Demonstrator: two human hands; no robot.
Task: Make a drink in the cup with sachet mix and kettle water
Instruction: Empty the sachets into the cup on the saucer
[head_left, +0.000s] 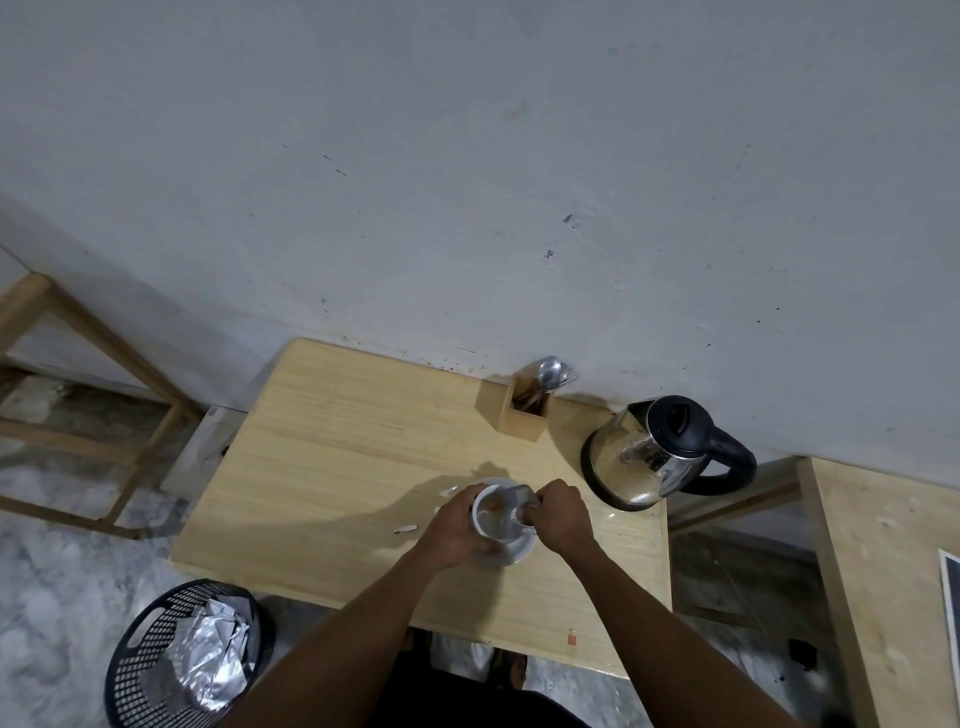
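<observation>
Both forearms are showing bare right down to the left hand (457, 525) and right hand (558, 512) — the person is wearing a dark, seemingly black garment (467, 701) below.

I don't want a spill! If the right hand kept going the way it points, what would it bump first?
The right hand would likely bump the white cup first; depth is unclear.

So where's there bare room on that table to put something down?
Widest: the left half of the table, between the wall, cutlery holder and saucer. A narrower strip runs along the near edge. Crowded: around the cup, where the left hand holds it and the right hand holds the sachet, with the kettle to its right and torn scraps to its left.
</observation>
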